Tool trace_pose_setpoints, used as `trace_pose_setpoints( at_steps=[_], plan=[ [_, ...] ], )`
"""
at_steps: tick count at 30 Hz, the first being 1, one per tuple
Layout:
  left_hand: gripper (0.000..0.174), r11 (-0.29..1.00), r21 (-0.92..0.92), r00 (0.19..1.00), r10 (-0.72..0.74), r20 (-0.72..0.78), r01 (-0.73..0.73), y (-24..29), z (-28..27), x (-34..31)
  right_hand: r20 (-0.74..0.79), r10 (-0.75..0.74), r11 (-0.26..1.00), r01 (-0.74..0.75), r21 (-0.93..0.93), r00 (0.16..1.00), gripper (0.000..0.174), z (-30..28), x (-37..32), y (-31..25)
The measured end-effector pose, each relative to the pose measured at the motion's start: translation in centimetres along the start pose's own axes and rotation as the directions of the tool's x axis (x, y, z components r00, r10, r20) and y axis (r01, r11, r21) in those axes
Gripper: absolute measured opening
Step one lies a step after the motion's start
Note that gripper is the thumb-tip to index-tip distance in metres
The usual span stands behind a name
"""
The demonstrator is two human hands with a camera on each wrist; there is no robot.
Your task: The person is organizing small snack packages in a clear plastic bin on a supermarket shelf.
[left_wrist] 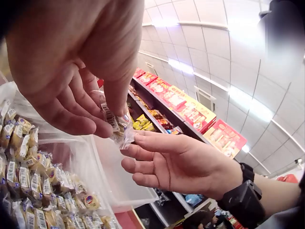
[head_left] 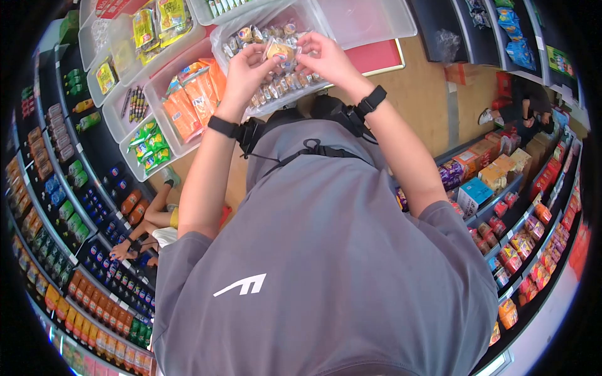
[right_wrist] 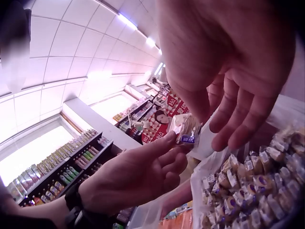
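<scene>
A small snack in a clear wrapper (head_left: 280, 52) is held up between both hands, over a plastic-lined bin (head_left: 221, 50) of similar wrapped snacks (left_wrist: 38, 179). My left hand (head_left: 248, 70) pinches one side of it between thumb and fingers. At the other side, my right hand (head_left: 327, 57) pinches the wrapper's edge with thumb and forefinger. A barcode shows on the packet (left_wrist: 110, 117) in the left wrist view, and a blue printed patch on the same packet (right_wrist: 188, 138) in the right wrist view.
Left of the bin stand tubs with orange packets (head_left: 188, 106), green packets (head_left: 149, 147) and yellow packets (head_left: 170, 15). A translucent bin (head_left: 370, 22) adjoins on the right. Bottle shelves (head_left: 81, 250) line the left side. Other people (head_left: 533, 109) crouch by the shelves.
</scene>
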State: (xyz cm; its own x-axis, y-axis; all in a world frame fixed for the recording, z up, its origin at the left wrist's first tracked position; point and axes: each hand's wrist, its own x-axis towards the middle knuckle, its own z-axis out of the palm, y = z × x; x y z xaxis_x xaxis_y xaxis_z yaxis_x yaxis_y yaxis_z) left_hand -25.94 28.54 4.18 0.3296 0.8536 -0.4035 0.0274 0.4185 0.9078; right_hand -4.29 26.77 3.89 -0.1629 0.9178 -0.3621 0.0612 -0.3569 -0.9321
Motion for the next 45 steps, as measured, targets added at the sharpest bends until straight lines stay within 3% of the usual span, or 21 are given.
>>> trace_pose_setpoints(
  at_steps=[7,10,13,17,20,24,25,31,34,40,45],
  plan=[
    [0.040,0.962,0.269,0.995,-0.030,-0.093,0.054,-2.0,-0.3,3.9,0.042,0.088,0.977,-0.078,-0.200,0.995,0.029,-2.8,2.4,3.4],
    [0.043,0.898,0.436,0.996,-0.021,-0.083,0.055,-3.7,-0.6,5.9,0.036,-0.011,0.937,0.023,-0.348,0.999,0.032,-3.0,3.1,5.8],
    [0.049,0.787,0.582,0.978,-0.187,-0.088,0.203,-3.8,0.0,7.3,0.040,-0.017,0.916,0.032,-0.400,0.999,0.037,-2.8,3.6,7.9],
    [0.046,0.614,0.782,0.990,-0.138,-0.029,0.108,-7.0,0.8,9.5,0.167,-0.022,0.840,0.109,-0.531,0.986,0.049,-2.9,3.7,9.4],
    [0.040,0.493,0.868,0.995,-0.103,-0.003,0.054,-7.1,2.5,10.1,0.213,0.085,0.869,0.032,-0.493,0.973,0.049,-2.9,3.4,8.5],
    [0.032,0.304,0.950,0.997,-0.020,-0.071,0.074,-6.8,4.5,10.1,0.243,0.202,0.864,-0.056,-0.500,0.949,0.048,-2.9,4.0,7.6],
    [0.030,0.282,0.954,0.993,-0.085,-0.080,0.101,-6.6,4.7,10.2,0.248,0.209,0.863,-0.059,-0.502,0.946,0.048,-2.9,4.3,7.7],
    [0.031,0.294,0.948,0.988,-0.123,-0.089,0.122,-7.3,4.4,10.3,0.222,0.233,0.868,-0.100,-0.486,0.947,0.049,-2.7,4.5,8.8],
    [0.031,0.293,0.935,0.974,-0.158,-0.161,0.202,-6.6,4.9,10.1,0.226,0.217,0.873,-0.085,-0.481,0.950,0.050,-2.8,4.4,9.0],
    [0.032,0.330,0.935,0.989,-0.109,-0.102,0.133,-7.6,4.1,10.2,0.282,0.230,0.860,-0.059,-0.506,0.931,0.048,-3.3,5.0,9.6],
    [0.032,0.237,0.947,0.969,-0.167,-0.180,0.216,-6.4,5.1,10.2,0.294,0.277,0.861,-0.101,-0.498,0.915,0.047,-3.4,5.5,8.9]
  ],
)
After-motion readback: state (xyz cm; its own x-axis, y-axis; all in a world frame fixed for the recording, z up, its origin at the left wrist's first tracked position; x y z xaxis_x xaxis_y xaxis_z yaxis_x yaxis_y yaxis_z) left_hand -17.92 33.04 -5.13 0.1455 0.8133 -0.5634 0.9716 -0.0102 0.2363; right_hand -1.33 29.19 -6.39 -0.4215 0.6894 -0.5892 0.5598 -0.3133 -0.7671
